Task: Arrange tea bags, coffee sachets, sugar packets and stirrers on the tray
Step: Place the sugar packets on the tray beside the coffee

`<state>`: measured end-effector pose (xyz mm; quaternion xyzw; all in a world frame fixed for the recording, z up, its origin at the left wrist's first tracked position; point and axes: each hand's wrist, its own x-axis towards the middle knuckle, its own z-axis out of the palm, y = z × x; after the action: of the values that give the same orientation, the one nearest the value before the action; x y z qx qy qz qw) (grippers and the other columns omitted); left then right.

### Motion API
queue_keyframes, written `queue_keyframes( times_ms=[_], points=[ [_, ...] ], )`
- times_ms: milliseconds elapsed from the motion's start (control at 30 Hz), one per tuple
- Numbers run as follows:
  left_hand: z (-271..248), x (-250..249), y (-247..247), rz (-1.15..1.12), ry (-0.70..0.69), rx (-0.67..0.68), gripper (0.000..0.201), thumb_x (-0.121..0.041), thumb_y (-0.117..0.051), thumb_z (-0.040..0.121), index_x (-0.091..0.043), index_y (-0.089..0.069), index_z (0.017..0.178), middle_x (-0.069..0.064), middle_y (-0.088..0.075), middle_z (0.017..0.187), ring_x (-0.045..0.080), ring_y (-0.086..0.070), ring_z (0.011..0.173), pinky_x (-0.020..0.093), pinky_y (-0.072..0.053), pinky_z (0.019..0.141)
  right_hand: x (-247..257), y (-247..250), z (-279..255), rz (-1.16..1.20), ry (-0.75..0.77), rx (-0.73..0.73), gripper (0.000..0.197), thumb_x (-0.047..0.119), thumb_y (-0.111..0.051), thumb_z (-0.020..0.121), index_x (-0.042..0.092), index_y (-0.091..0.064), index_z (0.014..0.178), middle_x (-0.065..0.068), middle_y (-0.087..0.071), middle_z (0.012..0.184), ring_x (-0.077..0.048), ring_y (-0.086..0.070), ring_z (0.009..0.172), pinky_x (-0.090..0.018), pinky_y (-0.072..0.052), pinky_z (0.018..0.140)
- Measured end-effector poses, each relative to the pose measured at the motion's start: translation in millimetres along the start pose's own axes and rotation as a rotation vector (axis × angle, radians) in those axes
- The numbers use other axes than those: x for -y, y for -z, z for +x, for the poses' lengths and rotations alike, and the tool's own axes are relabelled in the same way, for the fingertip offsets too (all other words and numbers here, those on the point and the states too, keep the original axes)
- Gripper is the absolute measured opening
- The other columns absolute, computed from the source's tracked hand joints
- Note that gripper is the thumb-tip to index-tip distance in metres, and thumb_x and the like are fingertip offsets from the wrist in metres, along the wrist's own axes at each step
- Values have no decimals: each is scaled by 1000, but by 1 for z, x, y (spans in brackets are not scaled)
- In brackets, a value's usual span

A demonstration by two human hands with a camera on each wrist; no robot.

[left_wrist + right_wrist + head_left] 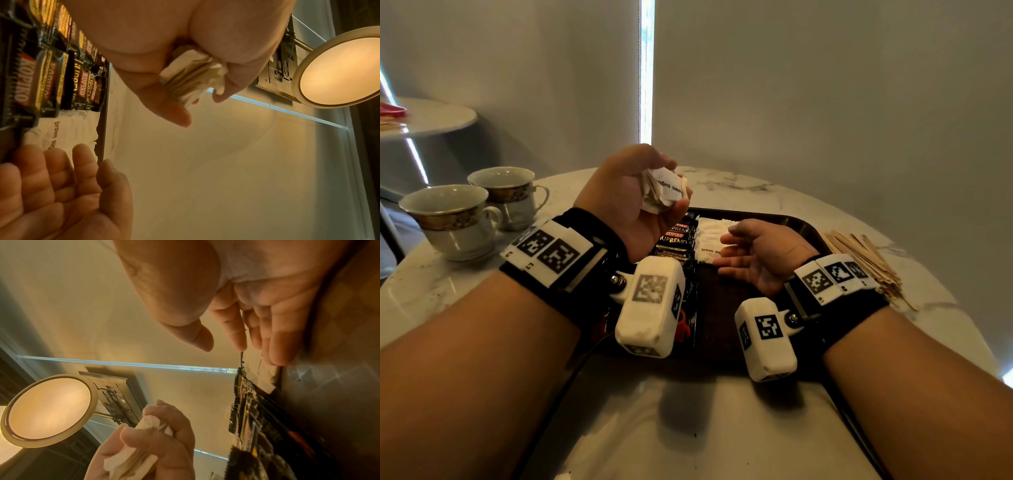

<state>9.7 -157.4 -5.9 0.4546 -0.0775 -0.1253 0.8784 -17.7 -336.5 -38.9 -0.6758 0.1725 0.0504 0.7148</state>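
The left hand [633,192] is raised above the far left part of the tray [804,226] and is curled round a bundle of sugar packets [664,190]: white crinkled paper, one face printed "brown sugar". More sugar packets [710,236] lie flat in a row on the tray, just right of a row of coffee sachets [676,236], which are glossy black with red and gold lettering. The right hand [753,260] is over the tray just beside the flat packets, palm turned up, fingers straight and relaxed, holding nothing. The two hands are apart.

The tray is dark and rectangular with a raised rim; both wrist units and forearms cover its near part, so what lies there cannot be made out, apart from a red and black wrapper partly visible under the left wrist unit. A pile of thin wooden stirrers [866,263] lies on the table [739,185] just right of the tray, partly hidden by the right wrist band. The table is round with a white marbled top. Two white cups [479,209] with patterned gold bands stand at its left edge, well apart from the tray. A second round table [431,118] at far left is cut off by the frame.
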Motion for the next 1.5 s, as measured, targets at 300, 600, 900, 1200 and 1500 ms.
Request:
queue_keyframes(
  times_ms=[300,600,900,1200,1500],
  points=[
    [-3,8,-5,26,83,109,25,-4,-42,93,-5,-61,109,31,-58,130,39,-71,88,40,-63,69,22,18,-14,146,294,57,27,31,-57,93,7,-65,101,-6,-62,85,-17,-60,67,-26,-44,55],
    [-4,18,-9,161,46,154,38,-10,-57,94,-2,-59,131,22,-67,114,24,-69,79,28,-58,57,18,17,-24,17,346,237,32,23,-75,70,7,-64,96,-5,-65,75,-17,-56,60,-25,-38,47],
    [-4,18,-9,185,45,107,23,-7,-58,94,-8,-61,117,19,-68,106,23,-69,68,28,-55,51,14,15,-16,209,358,183,6,10,-54,92,9,-61,90,-10,-67,84,-19,-64,65,-27,-43,52],
    [-3,16,-8,198,30,98,21,3,-48,95,-12,-62,100,15,-64,105,28,-70,79,34,-60,58,18,17,-13,457,393,164,15,7,-46,95,7,-57,85,-10,-69,80,-26,-68,74,-36,-58,62],
    [-7,18,-10,334,98,190,47,-30,-86,67,-12,-62,103,7,-66,89,17,-64,68,23,-50,51,11,11,-13,285,457,132,17,10,-69,81,4,-65,97,-8,-68,76,-21,-65,64,-31,-50,54]
  ],
)
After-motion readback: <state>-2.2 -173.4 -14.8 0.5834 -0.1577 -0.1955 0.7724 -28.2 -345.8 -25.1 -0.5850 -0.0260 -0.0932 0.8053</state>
